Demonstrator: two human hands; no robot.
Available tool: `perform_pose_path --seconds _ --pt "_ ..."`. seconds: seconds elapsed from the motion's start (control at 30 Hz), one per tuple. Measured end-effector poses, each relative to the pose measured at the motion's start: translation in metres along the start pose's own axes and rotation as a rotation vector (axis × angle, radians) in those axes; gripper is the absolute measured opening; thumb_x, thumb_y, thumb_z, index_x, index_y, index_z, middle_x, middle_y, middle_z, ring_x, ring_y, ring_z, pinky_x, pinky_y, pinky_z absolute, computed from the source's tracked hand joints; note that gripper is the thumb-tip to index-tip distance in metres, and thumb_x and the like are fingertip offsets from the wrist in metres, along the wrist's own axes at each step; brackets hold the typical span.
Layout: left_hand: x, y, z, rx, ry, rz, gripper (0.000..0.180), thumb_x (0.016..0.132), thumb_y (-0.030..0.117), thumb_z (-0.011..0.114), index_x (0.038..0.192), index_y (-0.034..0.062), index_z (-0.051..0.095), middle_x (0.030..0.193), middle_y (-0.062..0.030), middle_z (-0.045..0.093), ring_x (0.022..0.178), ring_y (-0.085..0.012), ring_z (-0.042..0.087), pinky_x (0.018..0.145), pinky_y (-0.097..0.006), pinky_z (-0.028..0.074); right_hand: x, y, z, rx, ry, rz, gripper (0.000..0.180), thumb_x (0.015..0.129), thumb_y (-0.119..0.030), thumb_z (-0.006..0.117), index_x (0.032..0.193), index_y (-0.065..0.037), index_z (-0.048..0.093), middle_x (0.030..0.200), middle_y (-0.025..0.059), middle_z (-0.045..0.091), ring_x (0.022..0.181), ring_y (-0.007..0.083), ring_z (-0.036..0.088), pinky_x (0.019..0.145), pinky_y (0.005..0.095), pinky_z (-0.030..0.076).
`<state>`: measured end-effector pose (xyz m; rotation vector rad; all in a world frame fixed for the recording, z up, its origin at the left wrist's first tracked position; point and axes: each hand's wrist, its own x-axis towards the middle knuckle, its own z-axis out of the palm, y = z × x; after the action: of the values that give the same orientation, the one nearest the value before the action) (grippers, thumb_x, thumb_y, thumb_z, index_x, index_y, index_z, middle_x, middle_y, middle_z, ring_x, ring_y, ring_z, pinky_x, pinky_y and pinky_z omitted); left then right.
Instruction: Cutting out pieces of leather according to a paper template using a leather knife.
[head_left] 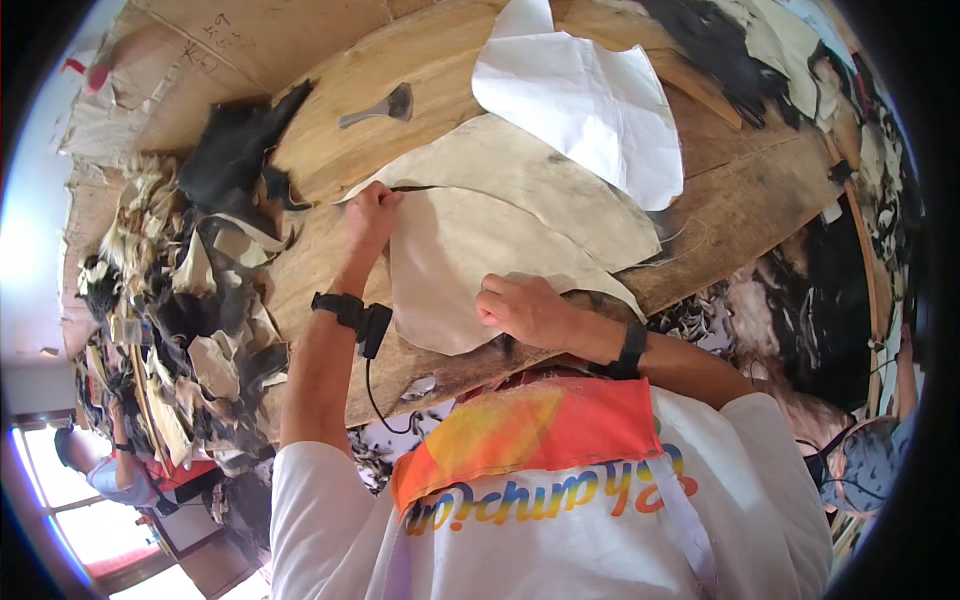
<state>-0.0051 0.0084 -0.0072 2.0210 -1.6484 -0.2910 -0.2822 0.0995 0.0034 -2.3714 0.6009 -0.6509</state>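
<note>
Your left hand (372, 212) is closed on the upper left corner of a cream hide piece (460, 255), left of the frame's centre. Your right hand (528, 308) is curled at that piece's lower part, near the middle of the frame; its fingertips are tucked under, so you cannot tell whether it grips anything. The cream piece lies on the wooden bench (745, 205), partly over a second pale piece (530, 160) that spreads behind it toward the upper centre. Overlapping that one, a white sheet (590, 105) reaches up to the top edge. At the upper left you have a flared, flat-bladed tool (385, 107) lying on the bench, well apart from both hands, and farther left a black hide piece (228, 155) beside heaped scraps (205, 300).
</note>
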Motion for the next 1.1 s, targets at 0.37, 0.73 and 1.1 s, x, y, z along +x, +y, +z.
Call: perform_pose_path --seconds 0.37,0.73,1.1 --pt "-0.001 0.002 -0.011 -0.051 -0.058 -0.003 0.027 0.076 0.028 0.07 0.079 0.0021 0.064 0.069 -0.0132 0.063 0.065 -0.0268 0.061 0.062 -0.036 0.048 -0.008 0.013 -0.049 0.116 0.166 0.194 0.012 0.081 -0.02 0.058 0.078 -0.009 0.054 0.081 0.0092 0.054 0.071 0.0309 0.058 0.06 0.0427 0.045" --pt "-0.003 0.006 -0.006 0.022 -0.014 0.01 0.022 0.075 0.025 0.07 0.076 0.0053 0.06 0.07 -0.0116 0.062 0.068 -0.0315 0.061 0.06 -0.04 0.047 -0.029 0.02 -0.05 -0.157 0.164 0.269 0.011 0.081 -0.014 0.059 0.078 -0.008 0.051 0.078 0.0073 0.052 0.068 0.0273 0.058 0.052 0.039 0.045" --pt "0.0 0.007 -0.011 -0.04 -0.056 0.058 0.023 0.076 0.021 0.07 0.076 0.0027 0.056 0.067 -0.0118 0.059 0.062 -0.0282 0.057 0.057 -0.037 0.045 -0.03 0.021 -0.05 -0.098 0.141 0.275 0.011 0.08 -0.013 0.06 0.077 -0.007 0.051 0.076 0.008 0.052 0.068 0.0276 0.058 0.052 0.0392 0.046"
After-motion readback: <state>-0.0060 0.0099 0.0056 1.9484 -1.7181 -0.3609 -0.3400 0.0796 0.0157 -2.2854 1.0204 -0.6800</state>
